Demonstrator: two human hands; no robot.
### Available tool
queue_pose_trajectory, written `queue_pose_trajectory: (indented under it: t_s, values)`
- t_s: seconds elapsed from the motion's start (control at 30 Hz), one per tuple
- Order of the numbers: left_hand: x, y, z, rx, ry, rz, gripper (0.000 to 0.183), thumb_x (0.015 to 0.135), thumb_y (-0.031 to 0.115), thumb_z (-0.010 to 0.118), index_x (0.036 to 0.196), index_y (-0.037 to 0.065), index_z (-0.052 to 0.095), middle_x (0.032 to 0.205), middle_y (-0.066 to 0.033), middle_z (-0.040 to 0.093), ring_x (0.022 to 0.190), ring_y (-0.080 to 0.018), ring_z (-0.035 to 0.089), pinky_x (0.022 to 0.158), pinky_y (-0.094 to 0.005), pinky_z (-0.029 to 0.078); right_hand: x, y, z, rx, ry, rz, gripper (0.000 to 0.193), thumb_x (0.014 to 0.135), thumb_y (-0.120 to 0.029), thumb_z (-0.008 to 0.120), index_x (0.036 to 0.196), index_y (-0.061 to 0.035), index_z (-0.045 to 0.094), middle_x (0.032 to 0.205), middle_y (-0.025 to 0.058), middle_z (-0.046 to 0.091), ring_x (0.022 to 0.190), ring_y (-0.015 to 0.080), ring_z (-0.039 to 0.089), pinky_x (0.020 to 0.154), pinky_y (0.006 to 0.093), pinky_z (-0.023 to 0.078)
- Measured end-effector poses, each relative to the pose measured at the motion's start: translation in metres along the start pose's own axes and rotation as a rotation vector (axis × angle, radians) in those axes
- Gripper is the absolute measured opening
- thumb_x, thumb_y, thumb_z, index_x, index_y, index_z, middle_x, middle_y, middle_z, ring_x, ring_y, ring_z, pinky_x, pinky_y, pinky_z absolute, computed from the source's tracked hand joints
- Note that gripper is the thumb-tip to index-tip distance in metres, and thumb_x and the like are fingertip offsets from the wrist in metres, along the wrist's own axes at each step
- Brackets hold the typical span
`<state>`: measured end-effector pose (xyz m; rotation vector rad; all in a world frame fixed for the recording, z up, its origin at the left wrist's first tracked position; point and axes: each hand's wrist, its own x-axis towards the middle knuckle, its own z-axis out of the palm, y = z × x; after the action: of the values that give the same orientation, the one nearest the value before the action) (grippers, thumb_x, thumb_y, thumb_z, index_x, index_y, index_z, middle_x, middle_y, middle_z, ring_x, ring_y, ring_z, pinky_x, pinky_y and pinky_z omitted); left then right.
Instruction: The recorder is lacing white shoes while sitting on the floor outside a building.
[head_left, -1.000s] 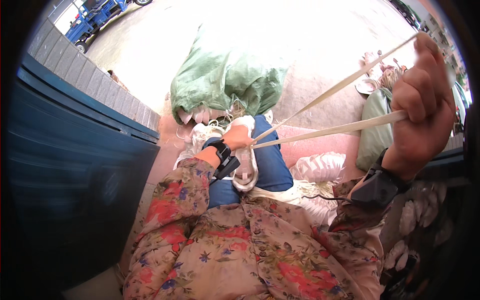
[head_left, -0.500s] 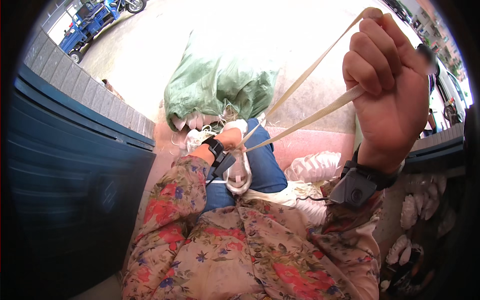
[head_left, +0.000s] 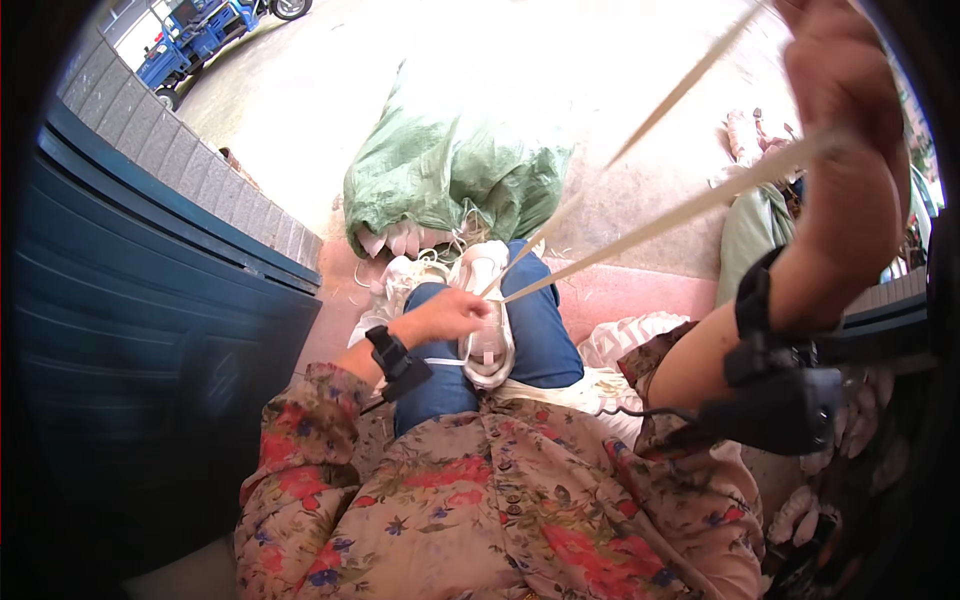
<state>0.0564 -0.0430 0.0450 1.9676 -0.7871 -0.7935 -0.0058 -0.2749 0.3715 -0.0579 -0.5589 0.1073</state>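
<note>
Nearest, across the bottom of the frame, spreads a tan fabric shirt with red and blue flowers point(head_left: 500, 520). At upper right, the raised right hand point(head_left: 845, 85) is motion-blurred, its fingers clenched around a flat cream woven lace point(head_left: 690, 205). A bulky black plastic device point(head_left: 765, 400) is strapped to the right wrist; a smaller black plastic device point(head_left: 402, 375) sits on the left wrist, left of centre. Blue denim trousers point(head_left: 548, 335) cover the legs in the middle of the frame, and between the thighs rests a white low-cut shoe point(head_left: 487, 350), toe end toward the top. The left hand point(head_left: 446, 315) lies at the shoe's left side with curled fingers; whether they grip it, I cannot tell. Two strands of the lace stretch from the shoe's upper toward the upper right, spreading apart on the way. Loose cream cords point(head_left: 590, 393) lie right of the lap, beside a ridged white bundle point(head_left: 635, 335). A large dark blue panel point(head_left: 160, 340) fills the left edge. Farther up, a wrinkled green woven sack point(head_left: 455, 180) stands at top centre, pale pieces showing at its mouth. Farthest, at upper left, is a blue three-wheeled cargo vehicle point(head_left: 195, 42).
</note>
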Motion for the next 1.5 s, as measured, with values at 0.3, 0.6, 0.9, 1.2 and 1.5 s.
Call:
queue_pose_trajectory:
  t_s: [0.3, 0.6, 0.9, 1.2, 1.5]
  values:
    - [-0.045, 0.038, -0.112, -0.186, 0.302, 0.456, 0.013, 0.085, 0.017, 0.05, 0.084, 0.006, 0.057, 0.065, 0.0008, 0.05, 0.062, -0.0105, 0.051, 0.06, -0.0239, 0.044, -0.029, -0.115, -0.109, -1.43, 0.626, -0.299, 0.017, 0.087, -0.013, 0.038, 0.082, -0.0018, 0.05, 0.08, 0.0093, 0.052, 0.074, 0.0171, 0.049, 0.072, 0.0293, 0.039]
    - [-0.172, -0.108, -0.253, -1.306, 1.102, -0.379, 0.02, 0.087, 0.025, 0.046, 0.071, 0.014, 0.041, 0.047, 0.0063, 0.027, 0.034, -0.0062, 0.022, 0.039, -0.0216, 0.027, -0.194, -0.156, -0.227, -1.362, 1.024, -0.206, 0.024, 0.087, -0.02, 0.043, 0.064, -0.0132, 0.045, 0.056, -0.002, 0.041, 0.049, 0.0066, 0.037, 0.045, 0.0206, 0.031]
    - [-0.033, -0.051, -0.022, -0.502, 0.242, -0.483, 0.015, 0.081, 0.018, 0.053, 0.086, 0.005, 0.058, 0.064, 0.0006, 0.051, 0.05, -0.0082, 0.047, 0.044, -0.0202, 0.036, -0.221, 0.078, -0.31, -2.039, 0.539, 0.729, 0.019, 0.08, -0.015, 0.048, 0.073, -0.0031, 0.061, 0.07, 0.0141, 0.06, 0.067, 0.0259, 0.058, 0.062, 0.0361, 0.045]
    - [-0.017, -0.049, 0.02, 0.406, 0.462, 0.028, 0.014, 0.075, 0.013, 0.056, 0.083, 0.003, 0.062, 0.072, -0.014, 0.058, 0.075, -0.0308, 0.054, 0.069, -0.0381, 0.042, -0.21, 0.096, -0.322, -2.503, 0.318, 0.694, 0.01, 0.069, -0.01, 0.051, 0.071, -0.0047, 0.059, 0.074, 0.012, 0.057, 0.076, 0.0296, 0.053, 0.063, 0.0422, 0.041]
    - [-0.032, -0.053, 0.027, 0.596, 0.492, -0.07, 0.013, 0.075, 0.019, 0.056, 0.07, 0.008, 0.061, 0.073, -0.0071, 0.057, 0.078, -0.0281, 0.051, 0.066, -0.0414, 0.04, -0.192, 0.106, -0.319, -2.774, -0.395, 0.721, 0.008, 0.068, -0.011, 0.053, 0.069, -0.0079, 0.06, 0.075, 0.0053, 0.057, 0.081, 0.021, 0.052, 0.069, 0.035, 0.036]
